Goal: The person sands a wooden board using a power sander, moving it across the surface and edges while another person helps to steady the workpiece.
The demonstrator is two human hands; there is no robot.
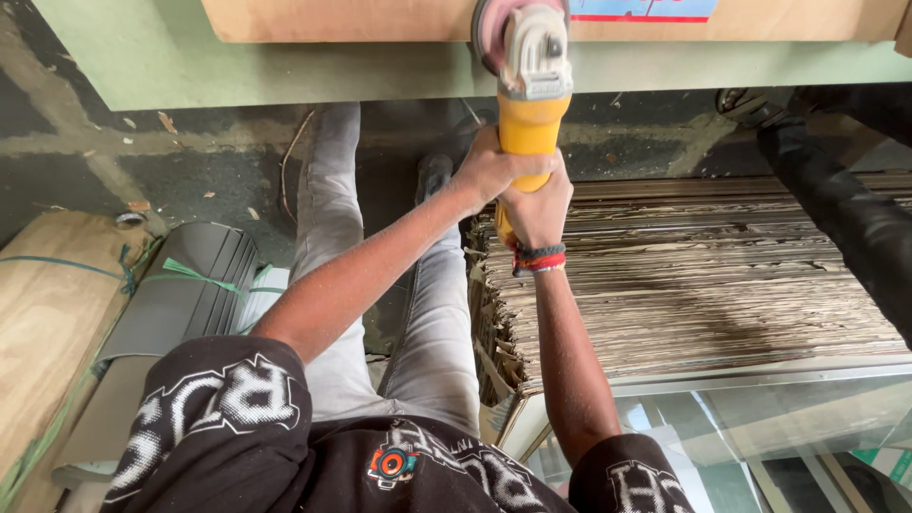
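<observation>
Both hands on it | left hand (489, 171) and right hand (540, 204), fingers wrapped tight round yellow angle grinder (532, 104) | disc against brown board (361, 19) edge on green surface (285, 71) | stacked sheets (693, 275) below

Dusty dark concrete floor (190, 176), pale green panel (285, 66), stacked cardboard sheets (703, 275), daylight.

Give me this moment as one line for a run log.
tool: yellow angle grinder | left hand: gripping body | right hand: gripping body | disc: at brown board edge | nearby: stacked sheets
</observation>
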